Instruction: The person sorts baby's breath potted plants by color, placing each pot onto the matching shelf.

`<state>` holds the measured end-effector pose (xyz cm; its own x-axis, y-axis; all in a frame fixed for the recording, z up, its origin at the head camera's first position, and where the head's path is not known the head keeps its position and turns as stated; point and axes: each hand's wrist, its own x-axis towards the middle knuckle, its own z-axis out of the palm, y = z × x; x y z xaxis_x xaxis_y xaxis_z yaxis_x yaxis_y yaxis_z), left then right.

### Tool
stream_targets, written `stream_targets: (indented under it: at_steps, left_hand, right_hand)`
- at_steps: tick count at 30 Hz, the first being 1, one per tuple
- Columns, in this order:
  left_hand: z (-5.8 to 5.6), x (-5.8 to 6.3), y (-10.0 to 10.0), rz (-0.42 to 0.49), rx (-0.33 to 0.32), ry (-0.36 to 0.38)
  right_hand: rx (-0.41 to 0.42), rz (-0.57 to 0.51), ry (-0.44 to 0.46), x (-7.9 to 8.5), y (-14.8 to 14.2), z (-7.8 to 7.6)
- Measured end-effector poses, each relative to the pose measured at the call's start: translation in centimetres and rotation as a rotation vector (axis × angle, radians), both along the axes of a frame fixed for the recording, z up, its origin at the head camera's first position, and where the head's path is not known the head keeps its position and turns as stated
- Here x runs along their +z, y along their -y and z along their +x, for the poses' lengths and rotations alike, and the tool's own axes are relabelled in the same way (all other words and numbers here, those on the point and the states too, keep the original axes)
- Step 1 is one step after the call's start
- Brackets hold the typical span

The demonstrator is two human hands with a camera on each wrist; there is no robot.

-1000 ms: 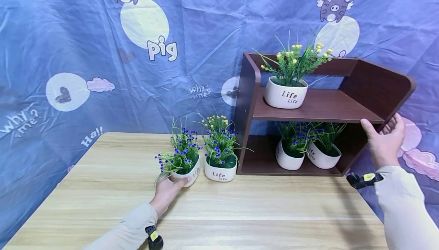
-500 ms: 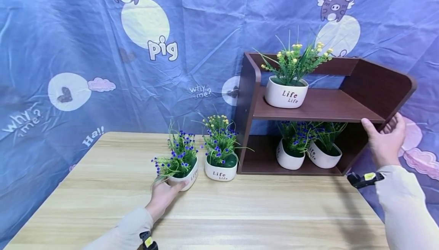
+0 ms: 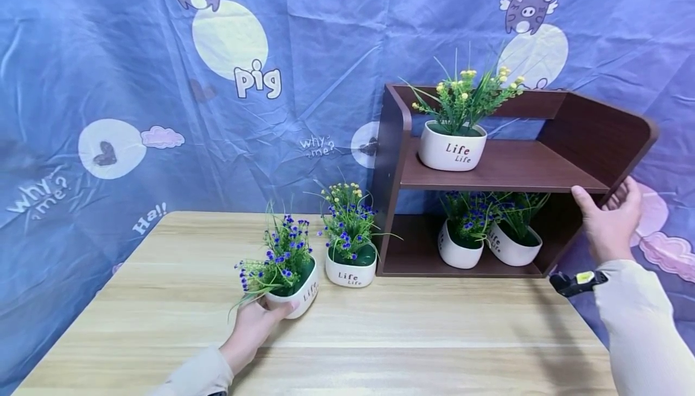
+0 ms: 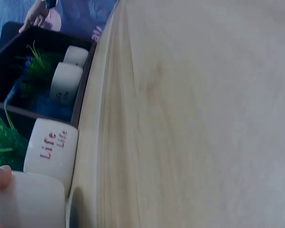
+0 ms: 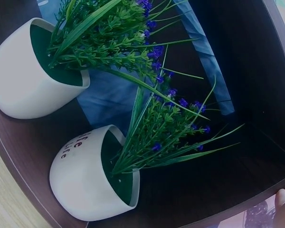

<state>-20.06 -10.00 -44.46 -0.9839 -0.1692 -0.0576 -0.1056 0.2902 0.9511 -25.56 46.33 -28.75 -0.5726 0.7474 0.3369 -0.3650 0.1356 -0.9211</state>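
Observation:
My left hand (image 3: pixel 252 326) grips the near side of a white oval flowerpot (image 3: pixel 295 299) with artificial blue flowers, thumb on its front wall. The pot is turned so its "Life" lettering faces right; in the left wrist view the thumb (image 4: pixel 1 179) lies at its rim. Just behind and right stands another white pot (image 3: pixel 350 274) with blue and yellow flowers. My right hand (image 3: pixel 610 221) holds the right side panel of a dark brown two-tier shelf (image 3: pixel 521 163), thumb on the front edge and fingers behind the panel.
A yellow-flowered pot (image 3: pixel 453 147) stands on the shelf's upper board. Below it, two more pots sit side by side, a left one (image 3: pixel 460 254) and a right one (image 3: pixel 514 252), both angled. The wooden table (image 3: pixel 380 335) meets a blue printed curtain (image 3: pixel 326 52) behind.
My left hand has drawn the blue-flowered pot toward the front of the table, opening a wider gap to the pot behind it. The right hand stays on the shelf.

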Motion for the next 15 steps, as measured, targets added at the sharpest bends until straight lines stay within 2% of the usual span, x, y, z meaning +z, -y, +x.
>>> stream_targets:
  at_steps: [10,15]
  left_hand:
    - [2.1,0.8,-0.8,0.008,-0.072,-0.01]
    - [2.9,0.9,-1.7,-0.026,-0.107,-0.021]
  right_hand:
    - [-0.006,0.016,0.015,0.3,0.3,0.1]
    - [-0.008,0.022,0.013,0.2,0.3,0.2]
